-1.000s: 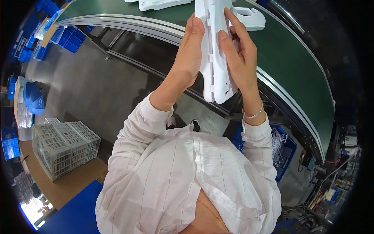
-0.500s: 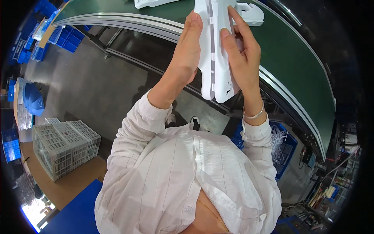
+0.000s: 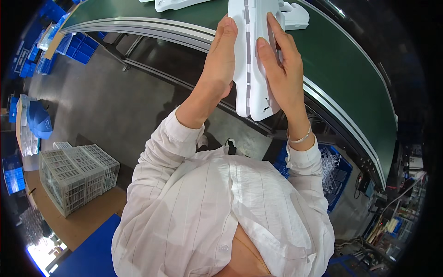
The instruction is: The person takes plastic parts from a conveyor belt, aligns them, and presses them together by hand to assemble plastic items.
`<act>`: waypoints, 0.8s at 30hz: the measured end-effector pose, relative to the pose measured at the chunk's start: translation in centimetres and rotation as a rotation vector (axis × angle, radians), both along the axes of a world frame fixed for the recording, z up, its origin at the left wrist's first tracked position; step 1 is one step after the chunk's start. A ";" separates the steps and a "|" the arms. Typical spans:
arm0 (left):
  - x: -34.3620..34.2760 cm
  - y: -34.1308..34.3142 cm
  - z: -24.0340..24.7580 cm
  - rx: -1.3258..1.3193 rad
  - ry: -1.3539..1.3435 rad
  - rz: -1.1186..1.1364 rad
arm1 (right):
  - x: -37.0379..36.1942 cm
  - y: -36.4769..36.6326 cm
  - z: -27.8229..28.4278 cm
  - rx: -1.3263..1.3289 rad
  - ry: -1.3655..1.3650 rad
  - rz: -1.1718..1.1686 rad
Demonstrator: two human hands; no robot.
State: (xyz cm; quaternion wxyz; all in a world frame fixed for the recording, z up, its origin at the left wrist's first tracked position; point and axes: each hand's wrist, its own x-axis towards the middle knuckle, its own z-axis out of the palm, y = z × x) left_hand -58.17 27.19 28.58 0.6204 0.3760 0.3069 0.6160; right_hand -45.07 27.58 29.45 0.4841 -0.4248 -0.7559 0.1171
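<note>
A long white plastic housing [image 3: 254,92] with a seam down its length stands tilted between my two hands, its rounded end toward me. The far end runs out of the picture at the top. My left hand [image 3: 223,57] presses flat along its left side, thumb up. On the right side my right hand [image 3: 284,69] grips it, thumb and index finger on the upper face. Small dark slots show near the rounded end. Behind it, a white plastic part with a hooked end [image 3: 296,17] lies on the green conveyor belt [image 3: 341,69].
Another white plastic part [image 3: 177,3] lies on the belt at the top. The belt's metal edge [image 3: 152,24] curves in front of me. Left stands a grey slatted crate [image 3: 78,173] on a brown board. A blue basket [image 3: 340,177] with white strips sits below the belt at right.
Both hands have moved the white housing slightly to the left. The gap along its seam looks narrower, its two halves closer together.
</note>
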 end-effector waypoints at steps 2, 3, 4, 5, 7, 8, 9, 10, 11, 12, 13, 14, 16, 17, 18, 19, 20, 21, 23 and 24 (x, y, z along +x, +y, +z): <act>0.1 0.2 -0.1 0.008 0.017 0.002 | 0.1 -0.1 0.1 -0.043 0.105 0.067; 0.2 0.3 -0.2 0.015 0.034 0.005 | 0.2 0.0 0.2 -0.045 0.105 0.067; 0.2 0.4 -0.4 0.014 0.035 0.005 | 0.4 0.1 0.2 -0.039 0.076 0.037; 0.3 0.6 -0.5 0.026 0.035 0.001 | 0.5 0.2 0.2 -0.033 0.047 0.007; 0.3 1.1 -1.0 0.039 0.037 -0.003 | 0.4 0.0 0.9 -0.041 0.054 0.015; 0.2 1.3 -1.2 0.027 0.063 0.023 | 0.3 -0.1 1.3 -0.048 0.060 0.023; 0.3 1.4 -1.4 0.015 0.089 0.048 | 0.4 -0.2 1.5 -0.050 0.062 0.022; 0.4 1.4 -1.3 0.013 0.092 0.047 | 0.5 -0.2 1.8 -0.059 0.034 0.008; 0.5 1.4 -1.1 0.013 0.083 0.039 | 0.6 -0.3 1.9 -0.067 0.006 -0.006; 0.5 1.3 -1.1 0.015 0.070 0.033 | 0.6 -0.2 1.7 -0.068 0.005 -0.006; 0.4 1.3 -1.1 0.014 0.069 0.034 | 0.5 -0.2 1.5 -0.063 0.018 -0.007; 0.4 1.3 -1.2 0.000 0.081 0.053 | 0.4 -0.2 1.3 -0.059 0.032 -0.009; 0.5 1.5 -1.2 -0.015 0.096 0.070 | 0.5 -0.3 1.1 -0.055 -0.013 -0.048; 0.6 1.6 -1.3 -0.007 0.079 0.071 | 0.5 -0.3 1.1 -0.051 -0.060 -0.087; 0.6 1.6 -1.4 0.000 0.062 0.070 | 0.5 -0.3 1.0 -0.052 -0.058 -0.088; 0.7 1.6 -1.3 -0.001 0.064 0.069 | 0.4 -0.3 0.8 -0.086 0.016 -0.054; 0.8 1.5 -1.2 0.005 0.034 0.058 | 0.3 -0.3 0.7 -0.119 0.089 -0.020; 0.9 1.5 -1.1 0.013 0.003 0.047 | 0.5 0.0 0.4 -0.119 0.090 -0.020; 1.0 1.5 -1.0 0.011 0.006 0.044 | 0.9 0.4 -0.1 -0.106 0.150 0.029; 1.0 1.5 -1.0 0.010 0.007 0.044 | 0.7 0.3 0.0 -0.106 0.151 0.031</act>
